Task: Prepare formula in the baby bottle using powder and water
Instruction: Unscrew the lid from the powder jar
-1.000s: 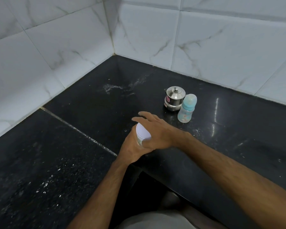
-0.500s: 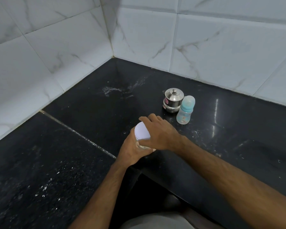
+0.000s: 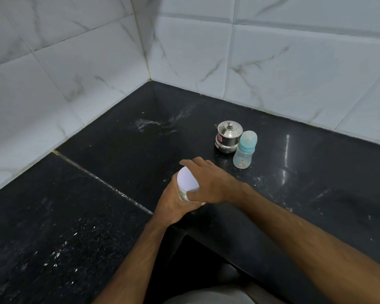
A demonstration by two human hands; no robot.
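Note:
A small jar with a white lid (image 3: 187, 181) is held over the black counter (image 3: 97, 216) near its inner corner edge. My left hand (image 3: 173, 204) wraps the jar's body from below. My right hand (image 3: 208, 183) grips the white lid from the right side, fingers curled over it. Most of the jar's body is hidden by both hands. The baby bottle (image 3: 245, 150), clear with a teal collar and a cap on, stands upright farther back on the counter. It is apart from both hands.
A small steel lidded pot (image 3: 228, 137) stands touching the bottle's left side. White powder smears (image 3: 158, 123) mark the counter near the back corner. Marble-look tiled walls (image 3: 294, 62) close the back and left. The counter's inner edge drops off below my arms.
My right hand's fingers have closed further round the lid and turned slightly on it. The jar stays in the same spot; the view has tilted up a little.

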